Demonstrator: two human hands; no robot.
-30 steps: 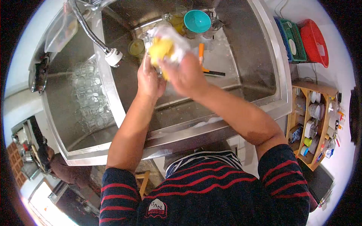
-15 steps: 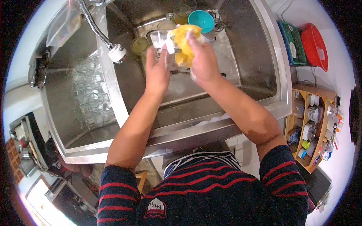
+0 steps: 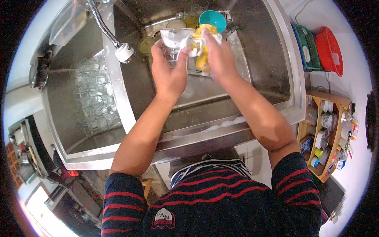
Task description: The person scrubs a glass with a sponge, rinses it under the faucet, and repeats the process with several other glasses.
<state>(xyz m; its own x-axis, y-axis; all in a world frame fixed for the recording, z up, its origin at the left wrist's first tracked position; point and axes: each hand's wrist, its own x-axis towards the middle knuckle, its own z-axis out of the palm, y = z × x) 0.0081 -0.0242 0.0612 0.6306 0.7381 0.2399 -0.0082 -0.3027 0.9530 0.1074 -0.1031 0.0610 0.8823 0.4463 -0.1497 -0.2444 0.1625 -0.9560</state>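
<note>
A person in a striped shirt [image 3: 209, 197] works over a steel sink, the left hand [image 3: 170, 77] curled around a clear glass [image 3: 175, 35], thumb on the near side, while the right hand [image 3: 223, 61] pinches a yellow sponge [image 3: 202, 61] against the glass's right end, suds clinging to both. The glass is held tilted above the basin, well clear of its floor; whether the sponge reaches inside cannot be told. Wet, soapy glass is likely slippery, so the job seems to ask for a secure but gentle left-hand grip, even pressure from the sponge, and low hands in case of a slip. Below, foam [image 3: 225, 124] lines the sink's near rim [image 3: 205, 132], and the basin's bare metal [image 3: 201, 91] looks wet. Beyond the hands stands a teal bowl [image 3: 212, 20] among glassware; across the divider to the left, clear glasses [image 3: 94, 100] crowd the second basin, beside a white spray head [image 3: 124, 52]. Farther right, a red basket [image 3: 329, 51] hangs near the wall above a wooden dish rack [image 3: 329, 97].
</note>
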